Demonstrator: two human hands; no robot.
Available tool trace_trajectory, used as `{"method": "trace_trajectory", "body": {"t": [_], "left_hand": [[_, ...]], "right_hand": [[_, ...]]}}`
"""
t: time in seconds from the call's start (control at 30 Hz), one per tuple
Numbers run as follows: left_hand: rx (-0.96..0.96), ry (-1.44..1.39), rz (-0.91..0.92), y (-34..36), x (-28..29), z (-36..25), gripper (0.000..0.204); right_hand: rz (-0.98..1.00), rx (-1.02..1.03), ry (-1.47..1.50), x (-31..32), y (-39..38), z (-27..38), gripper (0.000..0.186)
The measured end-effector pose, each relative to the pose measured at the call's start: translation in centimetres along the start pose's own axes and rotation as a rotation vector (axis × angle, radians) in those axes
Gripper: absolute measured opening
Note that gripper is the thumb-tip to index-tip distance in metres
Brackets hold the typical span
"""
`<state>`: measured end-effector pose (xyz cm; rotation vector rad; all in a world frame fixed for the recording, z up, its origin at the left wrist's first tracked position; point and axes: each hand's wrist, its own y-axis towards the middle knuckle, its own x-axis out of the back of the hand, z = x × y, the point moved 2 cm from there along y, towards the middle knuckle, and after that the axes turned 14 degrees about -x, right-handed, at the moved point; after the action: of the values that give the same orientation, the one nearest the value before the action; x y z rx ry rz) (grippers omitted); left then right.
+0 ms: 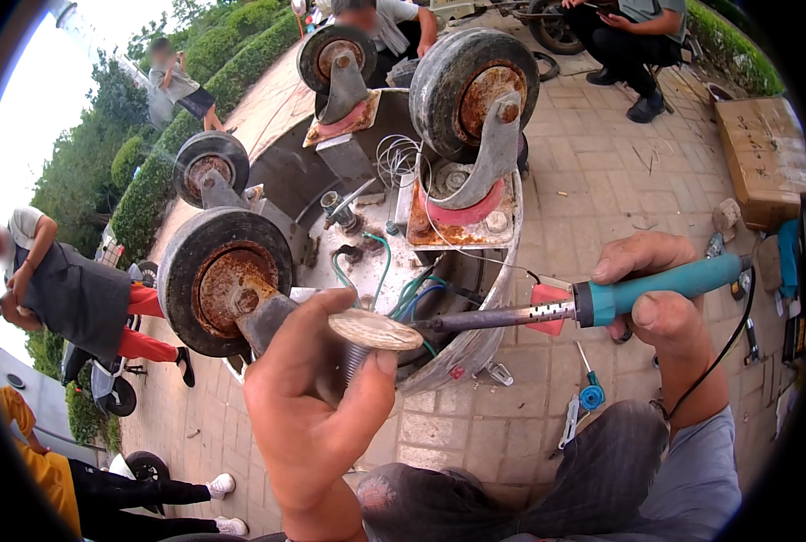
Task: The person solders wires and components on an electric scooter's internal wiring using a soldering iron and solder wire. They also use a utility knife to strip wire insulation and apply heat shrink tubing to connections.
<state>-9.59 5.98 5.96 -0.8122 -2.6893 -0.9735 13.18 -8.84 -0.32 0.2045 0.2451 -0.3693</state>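
Observation:
My left hand [312, 388] pinches a bolt-like piece between thumb and fingers; it has a wide pale round head [376, 331] and a grey threaded stem. My right hand [656, 289] grips a soldering iron [665, 286] by its teal handle. The iron lies nearly level, its dark tip close to the round head's edge; I cannot tell whether they touch. Behind them stands an upturned round metal housing [484, 334] with rusty caster wheels [475, 99]. Green and blue wires [412, 294] and a valve-like metal fitting [341, 210] show inside it.
On the paving lie a teal-handled screwdriver [591, 396] and a light-coloured knife-like tool [569, 423]. A cardboard box [764, 158] stands at the far right, with tools below it. Several people are around, one crouching behind the housing. Thin loose wire [398, 163] coils near the casters.

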Motion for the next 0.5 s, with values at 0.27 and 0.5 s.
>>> {"method": "trace_trajectory", "body": {"t": [0.27,0.5], "left_hand": [[-0.021,0.035,0.019,0.04,0.04,0.10,0.040],[0.002,-0.001,-0.017,0.03,-0.10,0.05,0.041]], "right_hand": [[-0.001,0.018,-0.025,-0.03,0.04,0.02,0.050],[0.003,0.009,-0.027,0.02,0.00,0.09,0.049]]}}
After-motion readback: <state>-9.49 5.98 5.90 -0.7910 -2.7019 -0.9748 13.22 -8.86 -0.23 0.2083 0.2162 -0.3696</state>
